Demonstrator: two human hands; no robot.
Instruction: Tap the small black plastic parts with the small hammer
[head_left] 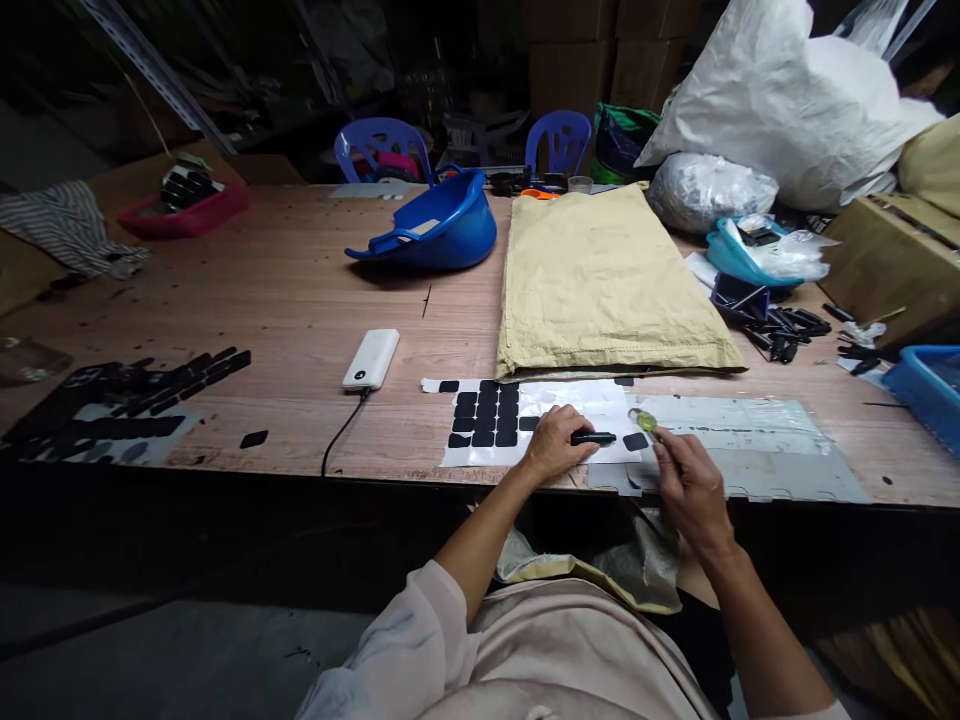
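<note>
My left hand (pixel 556 442) rests on a white sheet (pixel 585 400) near the table's front edge. Its fingers are closed on a short black pen-like tube (pixel 597 438) that points right. Rows of black rounded patches (pixel 487 415) stick to the sheet, left of that hand. A single black patch (pixel 634 441) lies between my two hands. In my closed right hand (pixel 691 490) is a small tool with a round yellow-green head (pixel 645 421), held just above the sheet's right end. Its handle is mostly hidden by the fingers.
A folded tan sack (pixel 607 280) lies behind the sheet, a grey board (pixel 757 445) to the right. Leftward are a white power bank (pixel 373 358) with a cable and a blue basin (pixel 450 225). Black tubes (pixel 787 328) lie by a box (pixel 892 260).
</note>
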